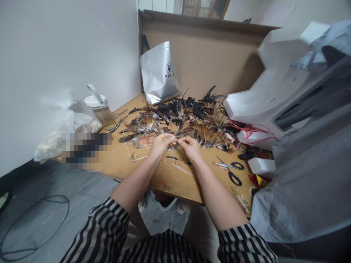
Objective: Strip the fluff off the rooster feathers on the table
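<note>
My left hand [163, 145] and my right hand [189, 147] meet fingertip to fingertip over the front of the table, both pinched closed. A greyish-brown feather [183, 130] shows at the fingertips; the part between the fingers is hidden. Just beyond lies a wide heap of feathers [214, 134], black at the back and brown towards the front. A pair of black-handled scissors [230, 166] rests with its blades parted to the right of my right hand. Thin white strips [182, 169] lie on the tabletop [153, 175] below my hands.
A silver bag [159, 75] stands behind the heap, against a cardboard panel [219, 54]. At left are a lidded container [100, 109] and a clear plastic bag [65, 128]. White foam pieces [246, 102] and red strings [253, 132] are at right. A bin [161, 204] sits below the table edge.
</note>
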Action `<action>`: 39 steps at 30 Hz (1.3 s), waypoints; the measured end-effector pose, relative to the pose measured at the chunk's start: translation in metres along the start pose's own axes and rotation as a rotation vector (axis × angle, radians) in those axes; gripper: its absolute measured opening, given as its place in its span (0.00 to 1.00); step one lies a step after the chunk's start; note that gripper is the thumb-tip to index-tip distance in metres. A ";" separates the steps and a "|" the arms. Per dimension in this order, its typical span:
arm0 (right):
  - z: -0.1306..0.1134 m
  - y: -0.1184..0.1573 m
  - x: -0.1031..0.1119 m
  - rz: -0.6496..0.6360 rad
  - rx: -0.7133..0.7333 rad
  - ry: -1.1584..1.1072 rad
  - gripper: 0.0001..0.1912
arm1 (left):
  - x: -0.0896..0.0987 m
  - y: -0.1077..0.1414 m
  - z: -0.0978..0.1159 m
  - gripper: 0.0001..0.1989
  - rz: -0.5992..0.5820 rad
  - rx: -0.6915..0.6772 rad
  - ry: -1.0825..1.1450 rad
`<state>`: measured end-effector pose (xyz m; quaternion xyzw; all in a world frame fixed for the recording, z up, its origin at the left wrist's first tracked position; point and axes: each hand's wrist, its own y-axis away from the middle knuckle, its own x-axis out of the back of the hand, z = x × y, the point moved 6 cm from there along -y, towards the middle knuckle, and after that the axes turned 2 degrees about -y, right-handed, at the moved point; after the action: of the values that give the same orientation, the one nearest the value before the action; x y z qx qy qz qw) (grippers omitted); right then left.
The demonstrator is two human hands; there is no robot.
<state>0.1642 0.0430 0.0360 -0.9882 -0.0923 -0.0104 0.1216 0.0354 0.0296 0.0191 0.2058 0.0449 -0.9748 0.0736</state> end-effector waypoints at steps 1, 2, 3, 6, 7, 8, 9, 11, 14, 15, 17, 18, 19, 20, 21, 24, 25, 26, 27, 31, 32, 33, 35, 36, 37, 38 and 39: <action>-0.003 0.001 0.000 0.003 0.030 0.047 0.10 | 0.002 -0.001 0.001 0.15 0.016 -0.025 -0.035; -0.006 0.003 0.000 0.004 0.068 0.105 0.10 | 0.003 -0.001 0.001 0.14 0.027 -0.049 -0.070; -0.011 0.005 -0.001 0.006 0.117 0.170 0.09 | 0.004 -0.002 0.002 0.14 0.037 -0.071 -0.102; -0.026 0.011 -0.005 0.026 0.273 0.382 0.09 | 0.005 0.000 0.004 0.12 0.063 -0.126 -0.182; -0.030 0.013 -0.006 0.033 0.310 0.448 0.10 | 0.005 0.001 0.006 0.11 0.069 -0.148 -0.212; -0.033 0.015 -0.008 0.038 0.339 0.508 0.10 | 0.004 0.002 0.007 0.10 0.074 -0.173 -0.247; -0.037 0.017 -0.009 0.041 0.363 0.566 0.10 | 0.004 0.003 0.009 0.08 0.072 -0.199 -0.292; -0.043 0.020 -0.010 0.043 0.410 0.685 0.09 | 0.002 0.005 0.012 0.06 0.046 -0.252 -0.403; -0.052 0.025 -0.009 0.037 0.487 0.833 0.08 | -0.003 0.008 0.012 0.06 -0.033 -0.315 -0.588; -0.054 0.025 -0.007 0.033 0.502 0.857 0.08 | -0.004 0.009 0.011 0.07 -0.062 -0.332 -0.643; -0.054 0.023 -0.001 0.034 0.501 0.861 0.08 | -0.007 0.010 0.010 0.06 -0.111 -0.357 -0.724; -0.052 0.020 0.003 0.036 0.486 0.843 0.08 | -0.008 0.010 0.010 0.06 -0.138 -0.361 -0.745; -0.050 0.017 0.007 0.035 0.464 0.814 0.08 | -0.009 0.011 0.009 0.06 -0.167 -0.358 -0.750; -0.047 0.014 0.011 0.030 0.441 0.779 0.07 | -0.011 0.011 0.009 0.06 -0.199 -0.348 -0.742; -0.043 0.011 0.014 0.018 0.419 0.737 0.07 | -0.013 0.012 0.008 0.07 -0.232 -0.333 -0.726; -0.036 0.005 0.017 -0.034 0.387 0.610 0.06 | -0.016 0.013 0.006 0.08 -0.299 -0.291 -0.671; -0.035 0.005 0.016 -0.048 0.381 0.575 0.07 | -0.016 0.013 0.005 0.08 -0.307 -0.284 -0.660; -0.034 0.005 0.015 -0.060 0.371 0.545 0.07 | -0.016 0.012 0.005 0.09 -0.311 -0.280 -0.654; -0.033 0.005 0.014 -0.072 0.353 0.519 0.07 | -0.016 0.012 0.004 0.09 -0.310 -0.278 -0.651; -0.030 0.006 0.011 -0.101 0.259 0.440 0.09 | -0.015 0.011 0.004 0.09 -0.289 -0.275 -0.640; -0.030 0.006 0.012 -0.106 0.241 0.422 0.09 | -0.015 0.012 0.004 0.09 -0.288 -0.264 -0.627; -0.029 0.005 0.013 -0.117 0.217 0.397 0.08 | -0.016 0.013 0.004 0.09 -0.298 -0.243 -0.607; -0.025 0.004 0.016 -0.171 0.124 0.308 0.09 | -0.019 0.015 0.003 0.10 -0.347 -0.170 -0.542; -0.021 0.003 0.017 -0.211 0.057 0.243 0.09 | -0.020 0.016 0.002 0.11 -0.379 -0.120 -0.494; -0.017 0.003 0.018 -0.250 -0.011 0.171 0.10 | -0.022 0.017 0.001 0.11 -0.405 -0.067 -0.436; -0.014 0.003 0.017 -0.282 -0.067 0.103 0.11 | -0.023 0.018 0.000 0.11 -0.417 -0.016 -0.369; -0.011 0.003 0.017 -0.286 -0.101 0.047 0.11 | -0.022 0.018 -0.001 0.11 -0.411 0.031 -0.294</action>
<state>0.1818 0.0401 0.0471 -0.9693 -0.2285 -0.0552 0.0714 0.0591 0.0148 0.0259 0.0496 0.0595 -0.9893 -0.1234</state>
